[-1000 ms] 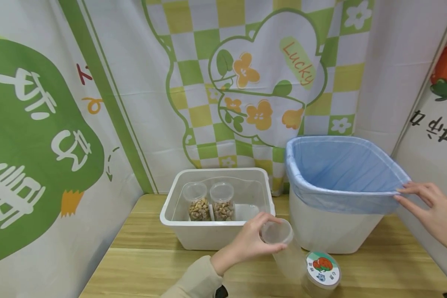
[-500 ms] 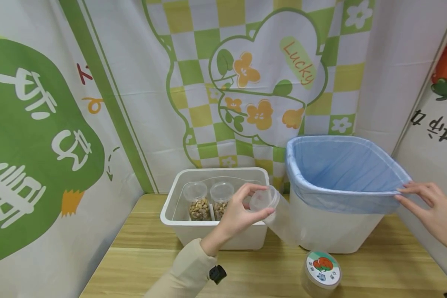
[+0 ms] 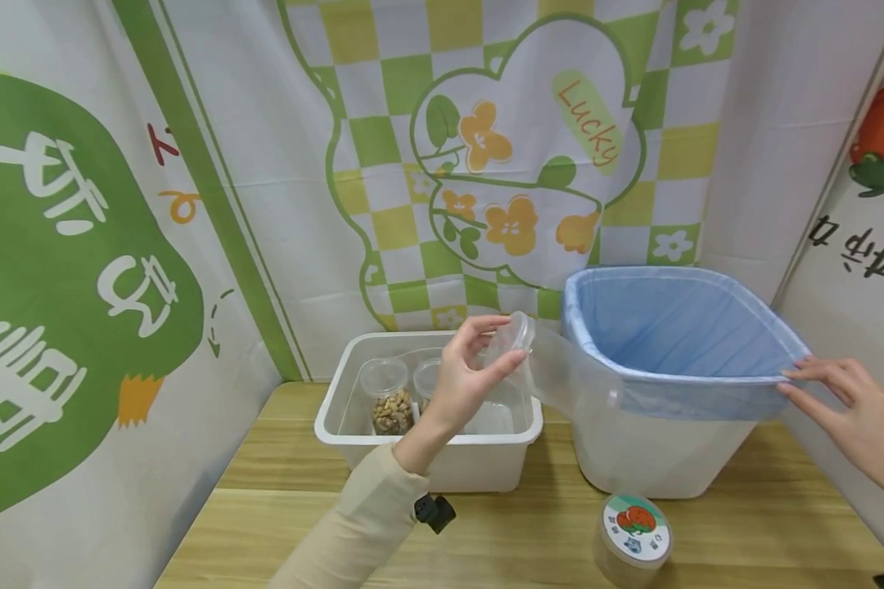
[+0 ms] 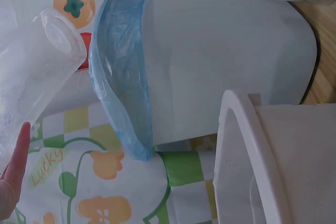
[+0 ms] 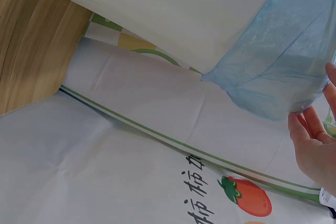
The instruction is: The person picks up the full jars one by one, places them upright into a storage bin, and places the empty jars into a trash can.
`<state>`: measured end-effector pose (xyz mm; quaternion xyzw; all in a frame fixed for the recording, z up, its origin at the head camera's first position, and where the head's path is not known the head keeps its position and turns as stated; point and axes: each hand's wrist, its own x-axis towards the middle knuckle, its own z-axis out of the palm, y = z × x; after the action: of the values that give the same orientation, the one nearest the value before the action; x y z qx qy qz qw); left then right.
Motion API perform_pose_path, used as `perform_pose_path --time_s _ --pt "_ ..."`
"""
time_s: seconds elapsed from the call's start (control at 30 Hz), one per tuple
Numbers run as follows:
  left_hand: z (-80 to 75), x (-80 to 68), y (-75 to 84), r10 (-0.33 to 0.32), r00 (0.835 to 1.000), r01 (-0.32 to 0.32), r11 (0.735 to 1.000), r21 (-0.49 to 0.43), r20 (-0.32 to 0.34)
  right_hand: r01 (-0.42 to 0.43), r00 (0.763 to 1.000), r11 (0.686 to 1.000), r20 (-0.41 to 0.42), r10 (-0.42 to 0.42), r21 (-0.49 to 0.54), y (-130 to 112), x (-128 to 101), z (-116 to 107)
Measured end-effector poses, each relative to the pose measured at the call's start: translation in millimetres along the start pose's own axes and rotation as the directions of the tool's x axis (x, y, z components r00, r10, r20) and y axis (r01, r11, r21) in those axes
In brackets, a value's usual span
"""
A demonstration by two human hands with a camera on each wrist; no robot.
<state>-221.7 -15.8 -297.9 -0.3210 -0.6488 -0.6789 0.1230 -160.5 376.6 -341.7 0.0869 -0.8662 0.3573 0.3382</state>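
Note:
My left hand (image 3: 462, 372) grips an empty-looking clear plastic jar (image 3: 563, 375) by one end, in front of the bin's left side. The jar tilts, its far end lower and to the right in the head view; in the left wrist view the jar (image 4: 37, 61) is cut off at the edge. With thumb and fingers, my right hand (image 3: 850, 409) pinches the edge of a blue bin liner (image 3: 678, 327) at the bin's right front corner. The liner is folded over the rim of a white bin (image 3: 656, 458). The right wrist view also shows the fingers on the liner (image 5: 278, 72).
A white plastic tub (image 3: 427, 466) stands left of the bin. In it are a jar of nuts (image 3: 392, 409) and a second jar (image 3: 426, 378), partly behind my left hand. A jar with a tomato-printed lid (image 3: 636, 532) stands on the wooden table (image 3: 280, 483) before the bin.
My left hand has raised the clear jar from near the table and tipped it further toward horizontal. The right hand has kept its place on the liner.

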Motion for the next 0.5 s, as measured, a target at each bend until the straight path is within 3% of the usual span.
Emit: perform_pose_path --time_s 0.3,0.5 --pt "6.6 20.7 10.3 -0.048 0.998 0.047 0.999 -0.012 -0.052 0.014 1.000 1.000 0.007 -0.014 -0.006 0.0 0.0 0.1" --pt "14.9 35.2 12.0 -0.070 0.997 0.072 0.997 0.041 -0.044 0.019 1.000 1.000 0.004 -0.019 -0.003 -0.8 -0.1 -0.3"
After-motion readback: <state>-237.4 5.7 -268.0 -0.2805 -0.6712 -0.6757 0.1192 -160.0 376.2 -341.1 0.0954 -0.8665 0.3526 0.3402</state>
